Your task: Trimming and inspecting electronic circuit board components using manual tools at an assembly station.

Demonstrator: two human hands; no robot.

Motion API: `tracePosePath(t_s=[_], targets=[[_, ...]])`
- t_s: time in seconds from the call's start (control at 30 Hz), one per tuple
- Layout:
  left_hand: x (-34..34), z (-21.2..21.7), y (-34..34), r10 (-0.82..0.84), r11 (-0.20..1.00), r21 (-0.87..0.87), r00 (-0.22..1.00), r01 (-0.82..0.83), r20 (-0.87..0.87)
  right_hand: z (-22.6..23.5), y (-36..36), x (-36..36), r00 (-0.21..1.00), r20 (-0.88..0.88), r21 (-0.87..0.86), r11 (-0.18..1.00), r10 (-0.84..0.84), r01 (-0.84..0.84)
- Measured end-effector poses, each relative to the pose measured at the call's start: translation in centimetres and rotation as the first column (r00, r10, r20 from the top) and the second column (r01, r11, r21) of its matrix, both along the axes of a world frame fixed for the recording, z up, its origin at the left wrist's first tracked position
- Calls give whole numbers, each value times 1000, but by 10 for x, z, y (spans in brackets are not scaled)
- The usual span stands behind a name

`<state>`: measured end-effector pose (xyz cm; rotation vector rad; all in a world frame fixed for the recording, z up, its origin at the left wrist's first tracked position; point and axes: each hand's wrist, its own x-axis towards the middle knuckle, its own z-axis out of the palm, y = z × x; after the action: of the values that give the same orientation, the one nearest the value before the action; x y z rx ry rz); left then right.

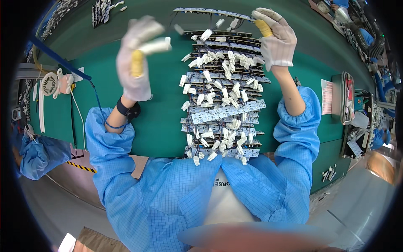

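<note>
My right hand (pixel 280 40), in a white glove with a yellow thumb cover, pinches the right end of a narrow circuit board strip (pixel 210 11). The strip is at the far end of the stack, with wires and white connectors (pixel 219 23) hanging below it. To the left of the stack, my left hand (pixel 136 54) is raised, gloved the same way and somewhat blurred. Its fingers are stretched apart, and I see no board in it. Many similar strips with white plugs lie in overlapping rows between my arms. One bare-looking strip (pixel 228 111) lies slantwise across them.
A green mat (pixel 161 126) covers the bench. At left stand a small fan (pixel 50 84) and a blue cord (pixel 63 63) running to my left wrist. A metal box (pixel 347 98) and a printed sheet (pixel 326 96) are at right. Loose connectors (pixel 329 173) lie near the right edge.
</note>
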<state>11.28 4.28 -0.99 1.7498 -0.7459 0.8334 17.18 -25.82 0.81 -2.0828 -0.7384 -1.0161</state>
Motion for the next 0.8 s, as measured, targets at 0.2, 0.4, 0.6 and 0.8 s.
tracePosePath(t_s=[0.2,0.4,0.6,0.8], targets=[[-8,26,10,102,988,-59,880,-145,-464,-1,-5,-14,999,-38,-98,995,24,-27],[-27,27,-21,-277,961,-228,481,157,-832,15,-9,-30,987,64,-147,979,149,-138],[-6,20,-27,-357,934,-301,473,191,-806,6,-12,-25,965,-241,-49,992,103,-118],[5,29,-38,-273,962,-233,593,145,-758,-2,-19,-11,984,-73,-281,950,-160,134]])
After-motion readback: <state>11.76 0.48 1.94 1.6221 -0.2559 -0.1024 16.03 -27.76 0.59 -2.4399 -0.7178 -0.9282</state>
